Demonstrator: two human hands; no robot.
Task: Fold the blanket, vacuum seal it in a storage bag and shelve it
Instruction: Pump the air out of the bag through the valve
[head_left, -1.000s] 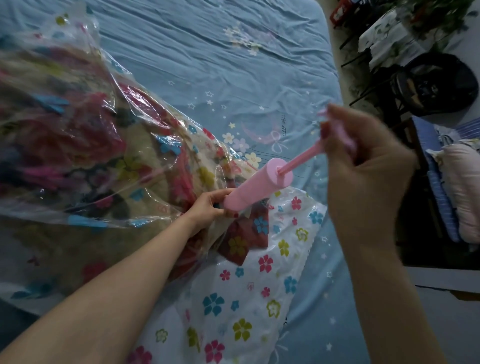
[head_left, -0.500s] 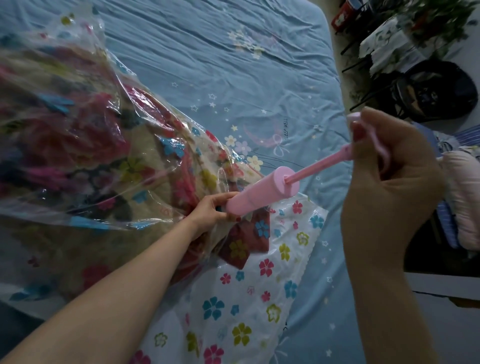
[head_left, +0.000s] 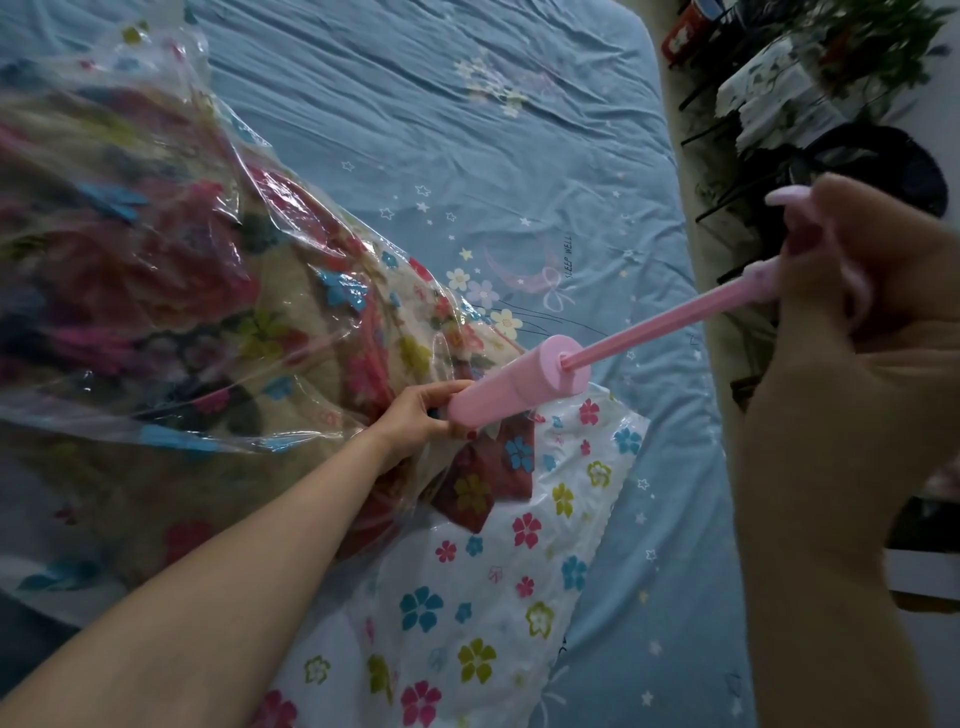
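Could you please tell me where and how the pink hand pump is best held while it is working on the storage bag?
Grip the pink hand pump in two places. The left hand wraps the low end of the barrel from the bag side, steadying it against the storage bag. The right hand curls round the handle at the rod's far end, in line with the rod.

Glossy crinkled plastic bag (head_left: 218, 291), smooth pink plastic pump (head_left: 519, 384), cloth sheet (head_left: 467, 145).

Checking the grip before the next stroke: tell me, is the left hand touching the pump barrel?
Touching. The head view shows the left hand curled around the pink pump barrel's lower end.
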